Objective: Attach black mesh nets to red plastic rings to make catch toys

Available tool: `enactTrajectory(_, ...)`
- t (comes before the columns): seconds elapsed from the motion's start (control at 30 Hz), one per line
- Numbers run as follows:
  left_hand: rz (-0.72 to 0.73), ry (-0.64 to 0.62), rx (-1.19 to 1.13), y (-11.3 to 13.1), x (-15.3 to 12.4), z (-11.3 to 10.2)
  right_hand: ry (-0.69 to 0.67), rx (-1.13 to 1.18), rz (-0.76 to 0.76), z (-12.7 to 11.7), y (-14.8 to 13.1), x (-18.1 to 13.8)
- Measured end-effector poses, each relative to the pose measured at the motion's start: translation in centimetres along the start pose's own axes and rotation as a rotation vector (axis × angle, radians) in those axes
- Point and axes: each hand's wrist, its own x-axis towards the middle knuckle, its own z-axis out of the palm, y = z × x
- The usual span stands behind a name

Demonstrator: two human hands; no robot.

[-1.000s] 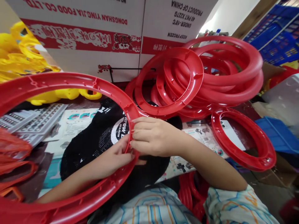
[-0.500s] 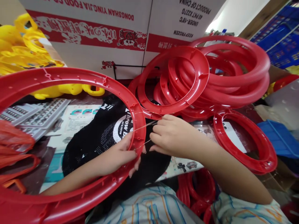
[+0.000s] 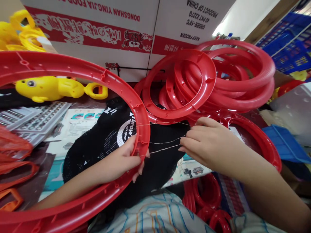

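Observation:
My left hand [image 3: 126, 160] reaches through a large red plastic ring [image 3: 143, 129] and grips its right rim, thumb inside and fingers behind. My right hand [image 3: 206, 142] is to the right of the rim with its fingers pinched on thin pale threads [image 3: 165, 147]. The threads run taut from the rim to those fingers. A black mesh net with white print [image 3: 114, 136] lies under the ring.
A heap of red rings [image 3: 218, 77] leans against a white and red cardboard box [image 3: 136, 29] behind. Yellow toys [image 3: 48, 88] and grey trays [image 3: 36, 121] lie at the left, orange netting [image 3: 14, 161] at the far left, blue crates [image 3: 289, 42] at the right.
My right hand has drawn away from the rim to the right, pulling the threads out taut. The ring has tipped up at the left. My left hand keeps its hold.

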Motion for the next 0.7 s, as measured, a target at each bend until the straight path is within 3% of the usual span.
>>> enactTrajectory(0.07, -0.015, -0.01, 0.014, 0.0, -0.1, 0.1, 0.032, -0.133, 0.058, -1.0, -0.3, -0.4)
enactTrajectory(0.17, -0.029, 0.042, 0.066, 0.0, -0.2, 0.2, 0.086, -0.402, 0.28, -2.4, 0.0, -0.9)
enactTrajectory(0.27, -0.021, 0.077, 0.104, -0.1, -0.2, 0.1, 0.05, -0.47, 0.398, -3.1, 1.3, -1.9)
enactTrajectory(0.37, -0.01, 0.019, 0.071, -0.2, -0.4, -0.2, 0.014, -0.348, 0.378, -2.9, 3.6, -4.2)
enactTrajectory(0.53, -0.023, -0.039, 0.021, -0.4, -0.7, -0.8, -0.163, 0.203, 0.385, -2.9, 7.6, -10.3)
enactTrajectory(0.63, -0.053, -0.028, 0.013, -0.6, -0.8, -1.0, -0.255, 0.346, 0.526, -3.8, 9.2, -13.9)
enactTrajectory(0.7, -0.061, -0.017, 0.006, -0.7, -0.8, -1.1, -0.308, 0.335, 0.755, -4.6, 9.8, -16.0)
